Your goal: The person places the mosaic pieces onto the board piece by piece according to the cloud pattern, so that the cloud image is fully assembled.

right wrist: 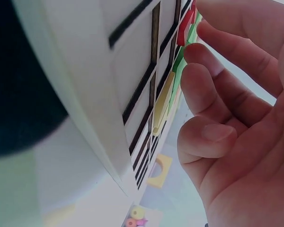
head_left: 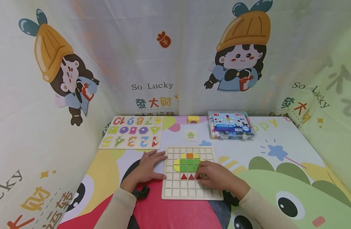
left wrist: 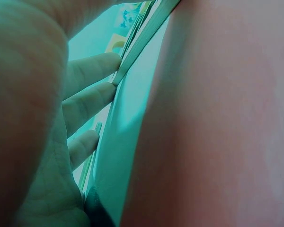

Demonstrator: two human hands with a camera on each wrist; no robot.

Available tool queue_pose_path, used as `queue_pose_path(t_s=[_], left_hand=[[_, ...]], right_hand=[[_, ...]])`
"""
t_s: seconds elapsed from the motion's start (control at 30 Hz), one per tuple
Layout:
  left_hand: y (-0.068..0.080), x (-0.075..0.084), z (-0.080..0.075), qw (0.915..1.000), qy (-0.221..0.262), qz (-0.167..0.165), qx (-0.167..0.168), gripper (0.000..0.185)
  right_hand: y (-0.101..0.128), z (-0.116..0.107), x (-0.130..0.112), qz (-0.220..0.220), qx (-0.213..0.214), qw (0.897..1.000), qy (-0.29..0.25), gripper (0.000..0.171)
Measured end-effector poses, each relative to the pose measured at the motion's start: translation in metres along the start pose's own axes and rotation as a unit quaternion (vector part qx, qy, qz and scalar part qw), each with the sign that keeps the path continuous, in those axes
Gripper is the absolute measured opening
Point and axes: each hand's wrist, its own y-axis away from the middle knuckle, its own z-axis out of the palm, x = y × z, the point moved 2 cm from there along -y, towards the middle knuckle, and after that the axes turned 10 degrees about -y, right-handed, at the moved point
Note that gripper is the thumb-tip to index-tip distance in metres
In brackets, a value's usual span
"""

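Note:
A wooden grid board (head_left: 175,192) lies on the table in front of the person. On it are green squares (head_left: 190,165), yellow rounded corner pieces (head_left: 176,166), an orange square (head_left: 189,156) and a row of red triangles (head_left: 183,176). The right hand (head_left: 213,175) is over the board's right side, its thumb and fingertips at the rightmost red triangle (right wrist: 184,28), which they partly cover. At the board's left edge, the left hand (head_left: 146,167) rests with fingers spread and extended, thumb and fingertips touching the rim; it holds nothing.
A small pattern card (head_left: 191,135) lies behind the board, with a yellow arch block (head_left: 193,119) farther back. To the left is a number and shape puzzle board (head_left: 129,132); a clear plastic box (head_left: 231,125) of small parts stands at the back right.

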Motion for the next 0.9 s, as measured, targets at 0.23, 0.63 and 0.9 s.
queue_pose_path(t_s=[0.23,0.63,0.9], left_hand=[[0.002,-0.001,0.001,1.0000,-0.003,0.000,0.000,0.083],[0.003,-0.001,-0.001,1.0000,0.003,-0.004,-0.002,0.084],[0.002,-0.001,-0.007,0.9999,-0.011,-0.001,0.000,0.084]], right_hand=[[0.007,-0.006,-0.003,0.046,0.008,0.998,-0.041,0.009],[0.056,-0.034,0.001,0.069,0.217,0.970,-0.086,0.013],[0.063,-0.040,0.004,0.074,0.268,0.957,-0.087,0.014]])
